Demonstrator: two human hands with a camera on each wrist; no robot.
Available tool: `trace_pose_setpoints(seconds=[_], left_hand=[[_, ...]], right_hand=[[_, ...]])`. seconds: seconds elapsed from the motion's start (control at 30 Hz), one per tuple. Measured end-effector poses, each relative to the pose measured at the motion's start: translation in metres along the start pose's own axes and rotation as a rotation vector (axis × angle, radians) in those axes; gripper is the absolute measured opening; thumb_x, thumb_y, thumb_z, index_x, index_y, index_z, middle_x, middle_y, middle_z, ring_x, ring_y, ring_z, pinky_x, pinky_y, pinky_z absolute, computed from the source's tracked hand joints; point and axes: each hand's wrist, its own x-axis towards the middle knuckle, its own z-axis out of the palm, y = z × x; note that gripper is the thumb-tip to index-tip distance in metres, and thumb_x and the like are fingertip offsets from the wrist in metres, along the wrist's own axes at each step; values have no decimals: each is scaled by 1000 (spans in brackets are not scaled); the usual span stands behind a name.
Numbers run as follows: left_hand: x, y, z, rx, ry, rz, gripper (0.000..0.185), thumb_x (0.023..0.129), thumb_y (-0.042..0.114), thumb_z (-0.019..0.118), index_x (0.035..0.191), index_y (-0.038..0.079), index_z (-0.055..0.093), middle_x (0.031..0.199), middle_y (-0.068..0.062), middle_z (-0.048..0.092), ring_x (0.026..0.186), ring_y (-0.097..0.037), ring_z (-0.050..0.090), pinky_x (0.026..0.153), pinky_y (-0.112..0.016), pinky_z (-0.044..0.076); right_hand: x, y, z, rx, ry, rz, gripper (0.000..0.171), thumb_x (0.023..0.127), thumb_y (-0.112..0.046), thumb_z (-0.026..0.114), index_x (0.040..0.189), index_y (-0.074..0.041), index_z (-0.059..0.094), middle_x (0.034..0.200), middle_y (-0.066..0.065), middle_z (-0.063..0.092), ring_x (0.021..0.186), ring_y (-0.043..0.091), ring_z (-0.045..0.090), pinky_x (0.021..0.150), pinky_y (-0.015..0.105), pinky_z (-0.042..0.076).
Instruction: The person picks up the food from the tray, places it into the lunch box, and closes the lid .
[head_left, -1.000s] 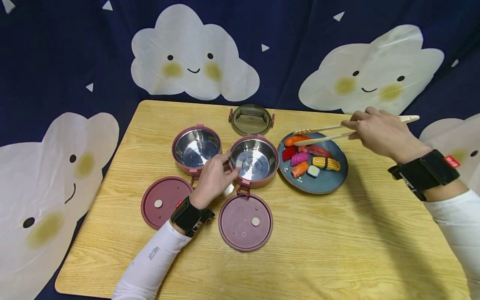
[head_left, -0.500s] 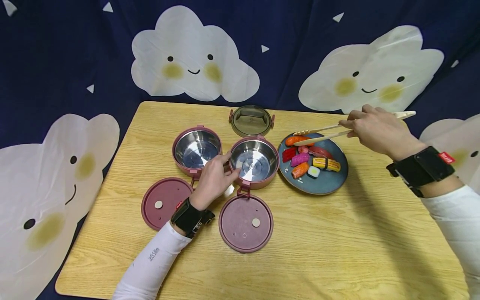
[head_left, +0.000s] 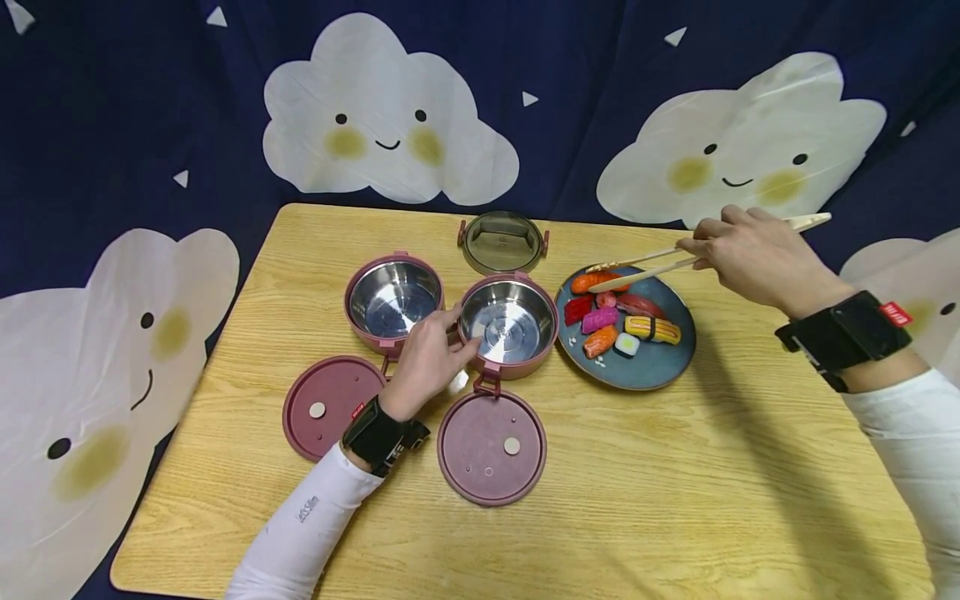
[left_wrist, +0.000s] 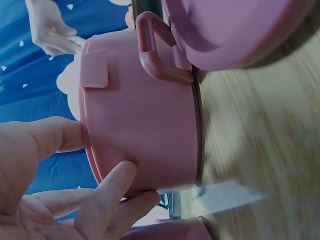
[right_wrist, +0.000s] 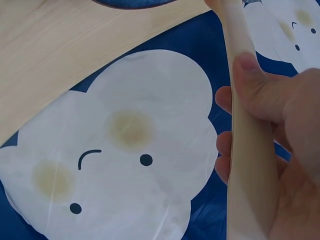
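Observation:
My left hand (head_left: 431,354) cups the near-left wall of a pink steel-lined container (head_left: 508,323), thumb at its rim. In the left wrist view the thumb and fingers (left_wrist: 117,182) lie against the container's pink wall (left_wrist: 145,120). My right hand (head_left: 750,254) grips wooden tongs (head_left: 645,265), whose slightly parted tips hover over an orange sushi piece (head_left: 592,281) at the far left of a blue plate (head_left: 654,360). Several more toy sushi pieces lie on the plate, among them a pink one (head_left: 600,317) and a yellow roll (head_left: 652,328). The right wrist view shows the tongs (right_wrist: 247,150) under my thumb.
A second pink container (head_left: 393,300) stands left of the first. Two pink lids (head_left: 330,406) (head_left: 491,446) lie open in front, hinged to them. A grey-green lid (head_left: 502,240) lies behind. The wooden table (head_left: 675,500) is backed by dark cloud-print cloth.
My right hand has drifted slightly up and back with the tongs; their tips stay over the orange piece. The left hand has not moved.

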Motion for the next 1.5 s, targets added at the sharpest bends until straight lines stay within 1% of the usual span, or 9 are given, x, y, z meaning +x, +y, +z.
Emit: trace_pose_setpoints(seconds=[0.13, 0.4, 0.57, 0.7, 0.9, 1.1, 1.3, 1.43, 1.5], left_hand=[[1, 1, 0, 14, 1, -4, 63, 94, 17, 80, 147, -7, 56, 127, -25, 68, 106, -31, 75, 83, -33, 67], [1, 2, -1, 43, 14, -5, 63, 92, 17, 81, 145, -7, 58, 120, -23, 69, 102, -30, 73, 81, -35, 67], [1, 1, -1, 35, 12, -5, 63, 92, 17, 81, 146, -6, 58, 123, -23, 69, 105, -31, 74, 82, -35, 67], [0, 1, -1, 25, 8, -7, 63, 93, 17, 80, 147, -6, 57, 127, -24, 68, 107, -31, 74, 84, -36, 67], [0, 1, -2, 26, 8, -12, 63, 93, 17, 80, 147, -6, 56, 129, -25, 68, 111, -32, 73, 85, -37, 67], [0, 1, -2, 28, 3, -9, 63, 94, 17, 80, 147, -6, 56, 133, -26, 67, 114, -33, 72, 86, -39, 67], [1, 1, -1, 26, 7, 3, 62, 94, 17, 80, 146, -7, 57, 133, -27, 68, 115, -34, 72, 86, -39, 67], [1, 0, 0, 26, 10, 12, 61, 94, 17, 80, 145, -8, 57, 134, -28, 67, 116, -34, 72, 85, -39, 67], [1, 0, 0, 24, 8, 8, 62, 94, 17, 80, 145, -8, 57, 135, -28, 67, 116, -34, 72, 85, -39, 67]], right_hand=[[-2, 1, -5, -3, 27, -5, 26, 89, -9, 78, 114, -2, 79, 104, 17, 76, 93, 40, 65, 81, 54, 57], [-5, 2, -16, -15, 55, -15, 31, 88, -10, 79, 119, -3, 78, 103, 16, 76, 88, 38, 63, 78, 52, 57], [-4, -1, -28, -35, 68, -22, 31, 89, -8, 78, 119, -3, 79, 102, 16, 76, 85, 37, 60, 74, 50, 57], [-2, -5, -38, -59, 76, -31, 31, 88, -8, 79, 119, -4, 78, 102, 17, 75, 86, 38, 61, 72, 51, 57], [2, -18, -53, -54, 112, -44, 32, 88, -8, 80, 119, -3, 78, 103, 18, 75, 90, 41, 63, 75, 54, 58], [6, -35, -65, -40, 142, -69, 35, 85, -6, 83, 119, -3, 78, 102, 18, 76, 87, 39, 62, 75, 50, 58], [12, -49, -73, -64, 132, -89, 39, 84, -7, 85, 122, -5, 77, 104, 17, 76, 87, 37, 60, 74, 47, 56], [17, -58, -74, -77, 133, -116, 37, 85, -4, 83, 121, -6, 77, 103, 16, 74, 88, 36, 59, 72, 44, 52], [20, -63, -74, -78, 144, -129, 35, 85, -2, 82, 120, -7, 78, 102, 15, 74, 88, 35, 60, 72, 43, 53]])
